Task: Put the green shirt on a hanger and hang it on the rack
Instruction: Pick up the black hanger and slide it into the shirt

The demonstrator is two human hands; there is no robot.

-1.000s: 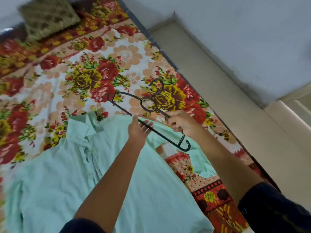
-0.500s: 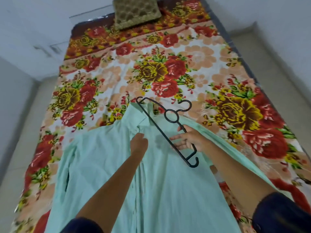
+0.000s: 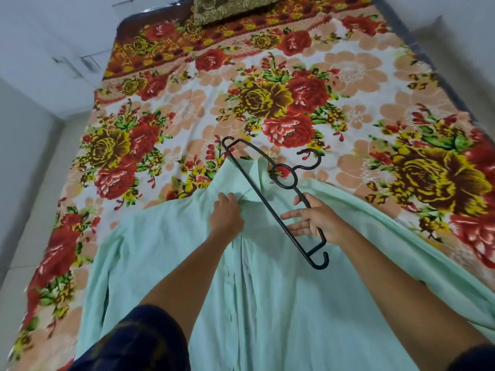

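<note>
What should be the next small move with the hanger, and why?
Probably slide the far end of the hanger into the neck opening: the left hand grips the shirt by its collar, and the right hand holds the hanger just above it.

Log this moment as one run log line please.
step: hanger not yet in shirt | left hand: grips green shirt near collar | right hand: holds black hanger above shirt | surface: floral bedspread

Bare floral bedspread (image 3: 187, 108) lies open beyond the green shirt (image 3: 281, 303); the olive cushion (image 3: 235, 9) blocks only the far edge, while the black hanger (image 3: 257, 191) slants across the collar
</note>
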